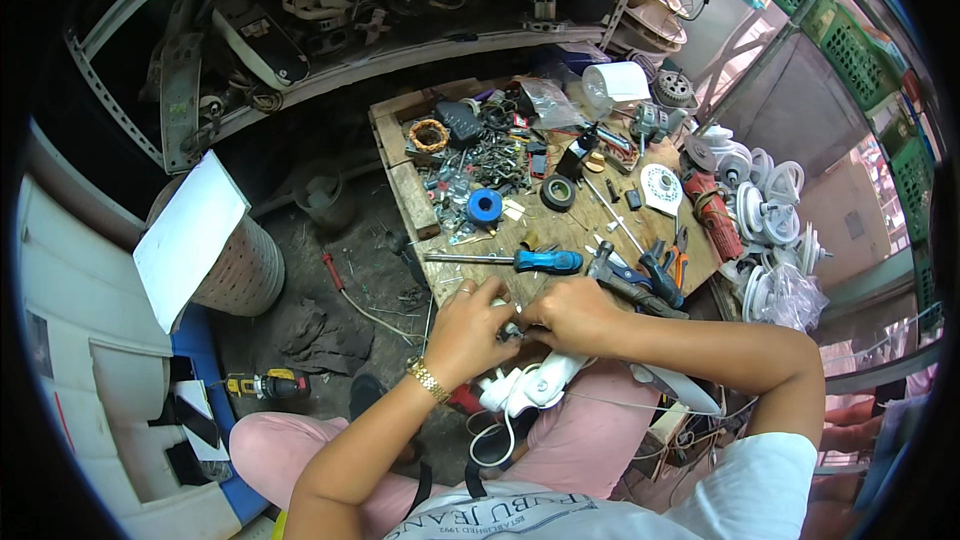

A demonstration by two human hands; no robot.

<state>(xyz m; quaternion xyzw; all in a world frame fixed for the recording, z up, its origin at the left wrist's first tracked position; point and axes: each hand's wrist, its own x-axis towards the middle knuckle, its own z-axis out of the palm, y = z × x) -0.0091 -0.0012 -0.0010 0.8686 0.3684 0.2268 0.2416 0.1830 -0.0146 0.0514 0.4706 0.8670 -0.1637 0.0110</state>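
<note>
On the bench (575,227), a raised wooden rim (408,192) penned in a heap of screws and small parts (503,166), while over to the left a perforated bin (245,265) stood topped by a white sheet (195,235). Front and centre, the left hand (466,332) pinched a small metal part (510,331), the right hand (573,314) curled close beside it, its own grip impossible to tell! Just below both, the white appliance (537,387) lay against the pink trousers (612,425).

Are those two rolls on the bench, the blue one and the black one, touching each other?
Apart: the head view shows the blue roll and the black roll with wooden tabletop and small pale pieces between them.
</note>
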